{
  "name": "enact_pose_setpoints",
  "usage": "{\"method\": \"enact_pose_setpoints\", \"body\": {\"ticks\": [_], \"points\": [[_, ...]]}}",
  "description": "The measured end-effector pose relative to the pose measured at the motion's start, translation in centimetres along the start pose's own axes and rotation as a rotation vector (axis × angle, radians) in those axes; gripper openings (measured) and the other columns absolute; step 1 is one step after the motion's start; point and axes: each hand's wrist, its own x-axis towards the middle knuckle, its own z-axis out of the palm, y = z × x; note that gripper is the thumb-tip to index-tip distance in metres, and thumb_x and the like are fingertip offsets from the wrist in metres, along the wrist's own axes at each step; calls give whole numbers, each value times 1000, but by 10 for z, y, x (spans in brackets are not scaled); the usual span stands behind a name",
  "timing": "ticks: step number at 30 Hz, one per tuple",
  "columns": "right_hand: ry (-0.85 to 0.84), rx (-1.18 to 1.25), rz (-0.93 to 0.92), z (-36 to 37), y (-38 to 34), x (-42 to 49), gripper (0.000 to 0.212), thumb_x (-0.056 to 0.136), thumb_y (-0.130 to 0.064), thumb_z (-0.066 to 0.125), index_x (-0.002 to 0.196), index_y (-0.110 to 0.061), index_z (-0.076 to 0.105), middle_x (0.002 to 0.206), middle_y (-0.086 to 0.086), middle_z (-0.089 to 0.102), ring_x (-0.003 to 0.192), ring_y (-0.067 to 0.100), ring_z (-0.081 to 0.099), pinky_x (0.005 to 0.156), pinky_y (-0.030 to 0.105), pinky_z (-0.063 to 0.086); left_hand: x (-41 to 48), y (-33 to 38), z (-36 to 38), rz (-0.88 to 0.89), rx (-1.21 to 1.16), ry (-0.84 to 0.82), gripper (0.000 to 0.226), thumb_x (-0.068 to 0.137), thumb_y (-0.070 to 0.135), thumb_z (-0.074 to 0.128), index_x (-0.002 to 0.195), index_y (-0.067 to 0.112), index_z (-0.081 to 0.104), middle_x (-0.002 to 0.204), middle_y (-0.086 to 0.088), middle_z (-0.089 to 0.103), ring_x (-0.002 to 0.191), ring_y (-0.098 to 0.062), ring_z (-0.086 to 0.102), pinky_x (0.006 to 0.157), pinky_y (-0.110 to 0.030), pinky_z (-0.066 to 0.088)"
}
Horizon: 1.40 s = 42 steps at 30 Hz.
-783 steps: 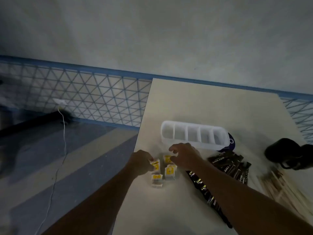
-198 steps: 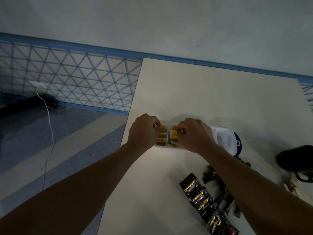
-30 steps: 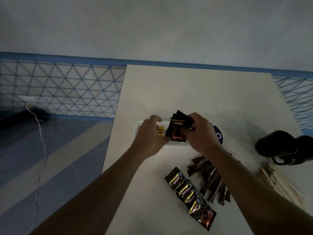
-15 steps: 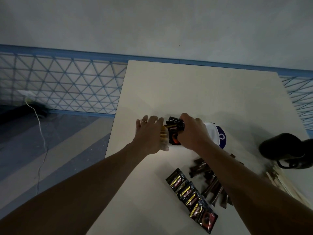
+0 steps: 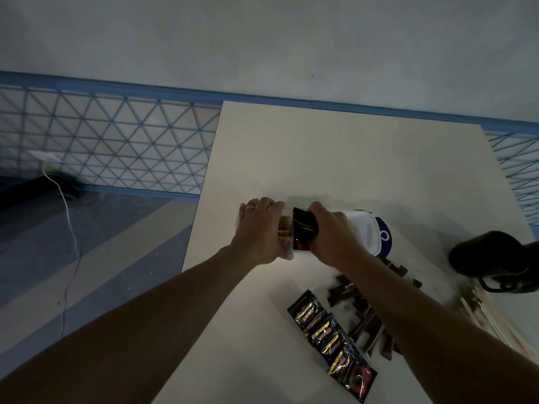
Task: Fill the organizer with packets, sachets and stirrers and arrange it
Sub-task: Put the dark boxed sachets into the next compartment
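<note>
One white organizer (image 5: 364, 228) lies across the middle of the pale table (image 5: 335, 153), long side running left to right, and both hands cover most of it. Only its empty right end shows clearly. In a compartment towards the left stands a bundle of black sachets (image 5: 304, 228), upright and leaning slightly. The right hand (image 5: 332, 233) has its fingers curled round the bundle from the right side. Just left of the bundle, yellow packets (image 5: 283, 228) fill the neighbouring space, though how many compartments they take up is hidden. The left hand (image 5: 261, 228) rests flat over the organizer's left end with fingers nearly straight, reaching past the far rim and gripping nothing; a ring (image 5: 250, 207) sits on one finger.

Behind the organizer's right end a blue round object (image 5: 385, 237) with a white mark peeks out, touching it or just beside it. Nearer, a row of black sachets (image 5: 332, 348) lies flat on the table, running from far left to near right. Beside it on the right is a loose heap of brown stick sachets (image 5: 354, 290), partly under the right forearm. At the right edge are wooden stirrers (image 5: 493, 319) and, beyond them, a black mug (image 5: 487, 258). On the floor to the left trails a white cable (image 5: 67, 223).
</note>
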Motion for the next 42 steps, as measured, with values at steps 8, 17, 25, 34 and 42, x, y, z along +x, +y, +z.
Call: {"method": "enact_pose_setpoints", "body": {"ticks": [8,17,25,34,42], "points": [[58,-185,-99,-5,2,7,68,73,-27,81,130,-24,45,122,5,53,92,26,64,71,40,57,-1,-1,0,8,4,5,108,58,61,82,145,17,35,146,-6,41,137,-28,33,115,-47,22],[29,-443,-86,4,0,22,86,64,-45,85,132,-23,39,119,8,39,95,23,56,74,38,55,-2,0,-1,7,1,18,106,58,60,82,144,18,37,146,-4,43,137,-26,34,115,-43,22],[56,-497,-70,9,0,29,61,75,-37,78,123,-18,47,111,7,47,91,22,58,66,34,48,-1,-1,-1,-3,-19,16,107,55,60,83,143,18,38,145,-3,43,136,-26,34,115,-43,21],[45,-463,-129,5,6,28,63,76,-34,79,130,-21,50,116,7,45,89,23,61,68,35,54,-1,0,-1,-11,-27,10,110,54,61,84,143,19,37,145,-3,43,137,-27,34,116,-46,21],[51,-417,-169,6,12,28,75,80,-30,75,144,-29,37,123,6,47,98,25,63,74,40,56,-3,2,-4,-18,-16,3,109,55,61,83,144,19,36,146,-3,42,138,-26,32,115,-43,20]]}}
